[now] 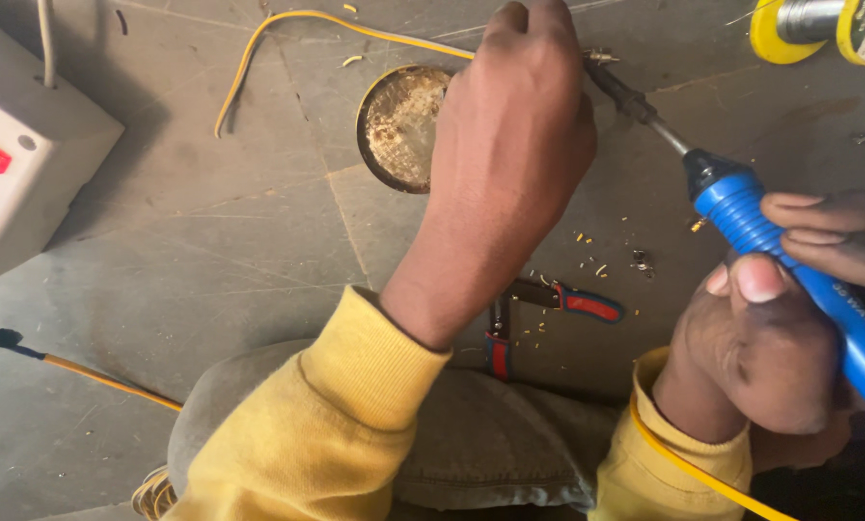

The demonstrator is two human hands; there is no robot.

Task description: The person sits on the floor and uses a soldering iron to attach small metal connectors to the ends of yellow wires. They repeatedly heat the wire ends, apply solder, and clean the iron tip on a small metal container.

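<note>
While the right hand (pixel 789 318) wraps its grip round the blue soldering iron (pixel 741 212), shaft slanting up-left, tip meets the yellow wire (pixel 288 24) end — pinched in the left hand (pixel 514 135), closed grip, just beside the round tin (pixel 398 125) on the floor (pixel 210 232).

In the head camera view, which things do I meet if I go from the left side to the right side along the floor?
White switch box → round metal tin → left hand on the yellow wire → red-handled pliers → blue soldering iron held in the right hand.
</note>
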